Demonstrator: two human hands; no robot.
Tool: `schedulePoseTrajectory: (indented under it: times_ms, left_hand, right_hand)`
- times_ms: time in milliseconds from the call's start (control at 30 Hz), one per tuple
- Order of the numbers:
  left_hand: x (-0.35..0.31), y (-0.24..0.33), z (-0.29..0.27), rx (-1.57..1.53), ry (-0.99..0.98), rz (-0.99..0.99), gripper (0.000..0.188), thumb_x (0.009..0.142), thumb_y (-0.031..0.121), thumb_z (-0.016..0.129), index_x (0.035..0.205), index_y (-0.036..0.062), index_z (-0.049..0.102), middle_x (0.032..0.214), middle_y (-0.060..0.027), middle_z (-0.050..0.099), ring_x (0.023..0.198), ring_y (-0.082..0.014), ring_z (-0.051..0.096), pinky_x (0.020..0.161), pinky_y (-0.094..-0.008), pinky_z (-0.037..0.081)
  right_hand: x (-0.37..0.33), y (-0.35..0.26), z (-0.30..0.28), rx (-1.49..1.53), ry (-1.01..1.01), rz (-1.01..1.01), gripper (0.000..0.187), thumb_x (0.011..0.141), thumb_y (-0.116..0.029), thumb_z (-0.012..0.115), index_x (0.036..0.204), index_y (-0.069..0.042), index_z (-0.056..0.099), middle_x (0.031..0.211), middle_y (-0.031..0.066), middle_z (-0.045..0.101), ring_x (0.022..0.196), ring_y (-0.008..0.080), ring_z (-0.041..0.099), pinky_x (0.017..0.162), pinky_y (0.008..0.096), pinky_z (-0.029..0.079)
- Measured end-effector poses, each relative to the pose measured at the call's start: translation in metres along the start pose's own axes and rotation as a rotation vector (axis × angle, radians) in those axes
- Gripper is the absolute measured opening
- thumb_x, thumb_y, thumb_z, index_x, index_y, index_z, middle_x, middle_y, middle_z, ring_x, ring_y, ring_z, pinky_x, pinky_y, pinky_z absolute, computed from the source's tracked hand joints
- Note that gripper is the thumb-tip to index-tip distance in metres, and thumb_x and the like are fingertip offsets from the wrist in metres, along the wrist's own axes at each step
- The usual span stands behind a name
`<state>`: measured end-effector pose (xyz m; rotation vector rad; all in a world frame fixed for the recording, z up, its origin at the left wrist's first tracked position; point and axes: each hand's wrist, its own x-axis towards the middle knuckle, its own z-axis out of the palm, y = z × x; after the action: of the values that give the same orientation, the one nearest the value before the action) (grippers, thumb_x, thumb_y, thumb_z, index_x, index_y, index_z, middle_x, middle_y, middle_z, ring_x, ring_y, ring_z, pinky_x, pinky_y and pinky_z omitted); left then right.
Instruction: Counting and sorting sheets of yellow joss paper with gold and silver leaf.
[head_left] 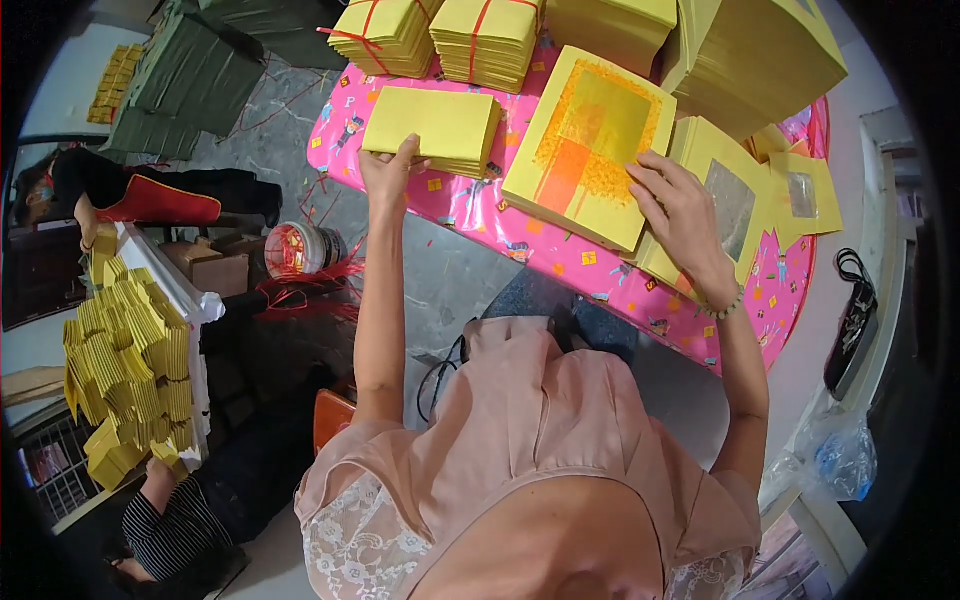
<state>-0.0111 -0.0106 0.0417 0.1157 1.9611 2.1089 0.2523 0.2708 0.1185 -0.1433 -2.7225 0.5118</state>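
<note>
Yellow sheets (430, 118) lie stacked near the left edge of the table (462, 214), the left hand (388, 175) pinching their near corner, likely keeping them squared; the right hand (682, 205), fingers loosely parted, gripping nothing visible, rests on an orange-printed stack (590, 135).

Light is fairly bright and even, with glints on the pink cloth (480, 218) and, right, the plastic bag (843, 458). Straight edges curve toward black corners.
</note>
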Motion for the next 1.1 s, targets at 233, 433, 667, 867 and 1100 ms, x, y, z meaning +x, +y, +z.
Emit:
schedulePoseTrajectory:
  times_ms: [233, 433, 667, 867, 1100]
  left_hand:
    - [0.006, -0.026, -0.002, 0.087, 0.167, 0.14, 0.053, 0.085, 0.01, 0.076, 0.124, -0.0111, 0.046, 0.106, -0.0233, 0.066, 0.086, -0.0281, 0.072, 0.061, -0.0386, 0.063]
    - [0.0, -0.025, -0.001, 0.607, 0.283, 0.352, 0.093, 0.068, 0.033, 0.089, 0.131, -0.0123, 0.038, 0.117, -0.0299, 0.057, 0.112, -0.0431, 0.059, 0.096, -0.0588, 0.043]
    - [-0.003, -0.03, -0.01, 1.085, 0.262, 0.604, 0.06, 0.084, 0.036, 0.074, 0.136, 0.0144, 0.057, 0.132, -0.0213, 0.056, 0.133, -0.042, 0.041, 0.112, -0.06, 0.024]
    - [-0.005, -0.031, -0.006, 1.211, 0.072, 0.638, 0.032, 0.096, 0.027, 0.06, 0.127, 0.0211, 0.069, 0.14, -0.0143, 0.056, 0.138, -0.0429, 0.038, 0.115, -0.0625, 0.018]
    - [0.006, -0.017, -0.01, 1.126, -0.213, 0.48, 0.036, 0.1, 0.025, 0.054, 0.132, 0.013, 0.062, 0.146, -0.0184, 0.05, 0.136, -0.0458, 0.041, 0.115, -0.0592, 0.024]
  right_hand:
    - [-0.003, -0.011, -0.009, -0.031, -0.055, -0.049, 0.041, 0.086, -0.032, 0.074, 0.115, -0.003, 0.069, 0.121, 0.0138, 0.064, 0.114, 0.0329, 0.061, 0.095, 0.0434, 0.049]
    - [-0.014, -0.025, -0.01, -0.009, -0.095, -0.108, 0.046, 0.079, -0.037, 0.079, 0.11, -0.005, 0.068, 0.113, 0.0112, 0.063, 0.105, 0.0293, 0.061, 0.087, 0.0408, 0.05]
    - [-0.018, -0.026, -0.002, 0.01, -0.024, -0.176, 0.031, 0.079, -0.027, 0.079, 0.1, -0.005, 0.071, 0.1, 0.0078, 0.066, 0.095, 0.0252, 0.063, 0.081, 0.039, 0.05]
    - [-0.018, -0.021, -0.001, 0.348, -0.01, -0.03, 0.013, 0.084, -0.016, 0.074, 0.084, -0.004, 0.073, 0.081, 0.0062, 0.068, 0.078, 0.0246, 0.065, 0.068, 0.0366, 0.051]
    - [-0.014, -0.017, -0.008, 0.557, -0.166, 0.22, 0.017, 0.093, -0.012, 0.069, 0.089, 0.004, 0.071, 0.084, 0.0091, 0.066, 0.075, 0.0149, 0.064, 0.066, 0.0281, 0.049]
